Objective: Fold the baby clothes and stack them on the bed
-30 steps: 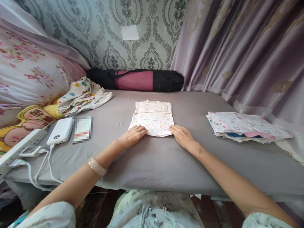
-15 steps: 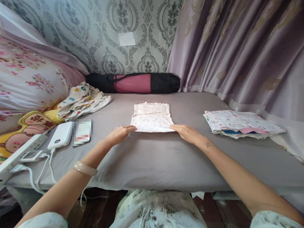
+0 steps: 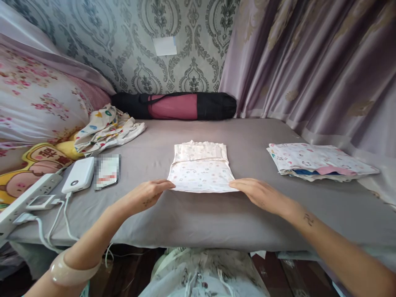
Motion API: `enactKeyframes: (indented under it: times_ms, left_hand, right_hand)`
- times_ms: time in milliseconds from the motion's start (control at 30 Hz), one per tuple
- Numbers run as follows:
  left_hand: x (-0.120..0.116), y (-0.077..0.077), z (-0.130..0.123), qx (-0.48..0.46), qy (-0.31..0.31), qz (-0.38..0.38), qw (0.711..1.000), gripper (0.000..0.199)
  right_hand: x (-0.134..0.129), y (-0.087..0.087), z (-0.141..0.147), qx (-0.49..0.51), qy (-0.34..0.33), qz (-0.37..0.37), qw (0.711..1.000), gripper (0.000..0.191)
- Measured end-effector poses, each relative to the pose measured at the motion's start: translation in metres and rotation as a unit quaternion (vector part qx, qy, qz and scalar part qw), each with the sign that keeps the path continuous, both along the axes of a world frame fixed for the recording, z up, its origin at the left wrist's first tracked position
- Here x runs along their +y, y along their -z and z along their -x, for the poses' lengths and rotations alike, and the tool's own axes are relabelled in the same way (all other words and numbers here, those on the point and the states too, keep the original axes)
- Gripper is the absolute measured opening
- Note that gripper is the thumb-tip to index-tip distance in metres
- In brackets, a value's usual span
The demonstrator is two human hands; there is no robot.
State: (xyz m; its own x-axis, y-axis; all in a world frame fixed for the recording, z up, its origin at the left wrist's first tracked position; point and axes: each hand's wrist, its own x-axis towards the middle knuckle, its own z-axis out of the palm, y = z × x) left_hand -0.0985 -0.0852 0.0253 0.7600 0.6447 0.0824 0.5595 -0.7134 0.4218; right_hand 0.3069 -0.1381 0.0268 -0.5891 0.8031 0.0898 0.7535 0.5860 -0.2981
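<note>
Two bare hands are working one near edge. Pale printed cloth [image 3: 201,175] is lying mid-bed on the grey sheet [image 3: 213,218], straight ahead of the wearer; its far part is lying doubled over in layers, its near part spreading flat.

Left hand [image 3: 153,189] is pinching the near left corner, fingers pressed together; right hand [image 3: 261,193] is mirroring it at the near right corner, fingers likewise closed up. Thumbs are hiding below, so their exact hold I cannot tell. Gripping both corners is probably keeping that edge straight and evenly taut; whether it is hanging clear of the sheet, I cannot be sure.

Off right, a folded stack [image 3: 320,160] is sitting well apart, seemingly parked there to leave working room. Crumpled spotted cloth [image 3: 103,130] is resting at far left against the floral bedding [image 3: 40,95]. White power bank [image 3: 79,175] is lying beside the power strip [image 3: 46,185], likely for cable reach. Rolled bag [image 3: 173,106] is stretching along the wall, presumably out of the way.
</note>
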Motion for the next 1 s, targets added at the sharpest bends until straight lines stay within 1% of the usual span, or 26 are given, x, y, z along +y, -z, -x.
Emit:
enactKeyframes:
  times_ms: [67, 133, 167, 233, 333, 400, 433, 500, 567, 633, 700, 833, 900, 1000]
  left_hand:
    - [0.007, 0.006, 0.0, -0.033, -0.061, 0.026, 0.997, 0.034]
    - [0.021, 0.012, -0.003, -0.072, -0.146, 0.045, 0.986, 0.028]
    - [0.03, 0.015, -0.005, -0.098, -0.182, 0.056, 0.977, 0.028]
    - [0.049, 0.019, -0.012, -0.164, -0.233, 0.086, 0.955, 0.031]
    - [0.077, 0.025, -0.026, -0.273, -0.293, 0.132, 0.907, 0.034]
    - [0.094, 0.03, -0.037, -0.321, -0.326, 0.15, 0.876, 0.033]
    - [0.102, 0.032, -0.043, -0.331, -0.34, 0.151, 0.867, 0.032]
    - [0.118, 0.036, -0.052, -0.328, -0.367, 0.136, 0.86, 0.028]
    - [0.132, 0.038, -0.06, -0.297, -0.394, 0.106, 0.863, 0.023]
    - [0.143, 0.039, -0.066, -0.251, -0.421, 0.073, 0.868, 0.019]
    - [0.152, 0.04, -0.072, -0.203, -0.443, 0.047, 0.872, 0.016]
    - [0.162, 0.041, -0.084, -0.14, -0.468, 0.019, 0.872, 0.02]
    - [0.163, 0.043, -0.09, -0.121, -0.47, 0.012, 0.874, 0.023]
    - [0.164, 0.047, -0.093, -0.094, -0.46, -0.001, 0.883, 0.027]
  right_hand:
    - [0.005, -0.002, 0.0, 0.028, 0.007, 0.027, 0.999, 0.046]
    - [0.018, -0.004, 0.001, 0.061, 0.041, 0.048, 0.996, 0.037]
    - [0.027, -0.005, 0.001, 0.079, 0.073, 0.051, 0.993, 0.032]
    - [0.046, -0.004, 0.002, 0.113, 0.152, 0.046, 0.981, 0.027]
    - [0.077, 0.006, 0.002, 0.174, 0.249, 0.044, 0.952, 0.025]
    - [0.097, 0.018, 0.004, 0.22, 0.293, 0.045, 0.93, 0.025]
    - [0.107, 0.025, 0.005, 0.235, 0.314, 0.043, 0.919, 0.025]
    - [0.126, 0.035, 0.009, 0.24, 0.354, 0.034, 0.903, 0.024]
    - [0.142, 0.041, 0.014, 0.213, 0.397, 0.022, 0.892, 0.024]
    - [0.155, 0.041, 0.021, 0.168, 0.439, 0.011, 0.883, 0.024]
    - [0.163, 0.038, 0.029, 0.126, 0.467, 0.003, 0.875, 0.027]
    - [0.168, 0.03, 0.044, 0.079, 0.495, 0.013, 0.865, 0.038]
    - [0.169, 0.029, 0.05, 0.063, 0.499, 0.019, 0.864, 0.042]
    - [0.17, 0.031, 0.056, 0.037, 0.499, 0.007, 0.866, 0.044]
